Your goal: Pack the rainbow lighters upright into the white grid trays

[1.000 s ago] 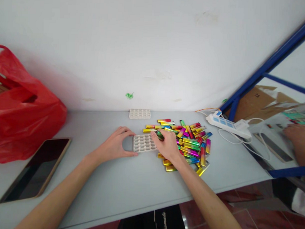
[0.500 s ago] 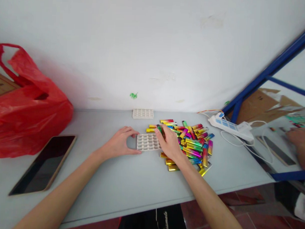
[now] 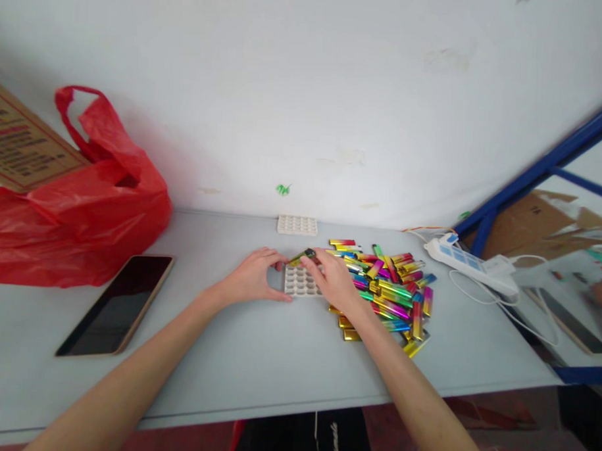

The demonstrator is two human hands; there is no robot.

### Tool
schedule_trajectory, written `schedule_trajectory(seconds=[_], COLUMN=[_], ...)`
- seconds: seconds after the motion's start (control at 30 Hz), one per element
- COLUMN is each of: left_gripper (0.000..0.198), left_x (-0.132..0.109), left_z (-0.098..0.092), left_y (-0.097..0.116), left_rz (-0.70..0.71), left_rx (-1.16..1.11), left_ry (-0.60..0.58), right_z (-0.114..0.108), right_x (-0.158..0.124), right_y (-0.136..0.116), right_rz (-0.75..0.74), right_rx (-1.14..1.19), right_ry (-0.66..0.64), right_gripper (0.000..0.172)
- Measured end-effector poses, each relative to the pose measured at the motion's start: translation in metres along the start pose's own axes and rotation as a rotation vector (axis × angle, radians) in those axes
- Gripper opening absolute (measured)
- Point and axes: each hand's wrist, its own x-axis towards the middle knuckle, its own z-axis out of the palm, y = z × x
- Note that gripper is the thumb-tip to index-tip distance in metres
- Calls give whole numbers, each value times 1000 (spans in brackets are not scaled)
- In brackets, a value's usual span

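Observation:
A white tray (image 3: 303, 287) with rows of oval holes lies flat on the table in front of me. My left hand (image 3: 257, 276) grips it at the left end, thumb at the near corner and fingers at the far one. Over the tray's far edge, my right hand (image 3: 331, 276) pinches a shiny gold lighter (image 3: 298, 258) with a black top, tilted with its black end toward the fingers. The hand hides the tray's right end. Right beside it spreads a loose pile of metallic, multicoloured lighters (image 3: 395, 291).
A second white tray (image 3: 298, 225) stands against the wall. To the left are a phone (image 3: 115, 304), a red plastic bag (image 3: 109, 205) and a cardboard box (image 3: 27, 140). A power strip (image 3: 470, 264) with cables and a blue frame (image 3: 520, 161) are at right; beyond it a person's hand shows.
My right hand has brought a lighter from the pile's left side to above the tray. My left hand stays at the tray. The whole view has shifted slightly.

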Motion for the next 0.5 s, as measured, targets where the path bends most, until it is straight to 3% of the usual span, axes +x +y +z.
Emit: schedule_trajectory(seconds=[0.2, 0.37, 0.5], left_gripper=[63, 63, 63], left_x=[1, 2, 2], left_z=[0, -1, -2], left_y=[0, -1, -3], left_rz=[-2, 5, 5], left_rx=[15, 26, 46], left_ry=[-2, -8, -10], right_z=[8, 15, 8], right_x=[7, 10, 4], right_y=[1, -6, -7], right_rz=[-61, -68, -78], right_rx=[-169, -414, -375], right_ry=[-141, -172, -106], right_gripper=[24, 30, 27])
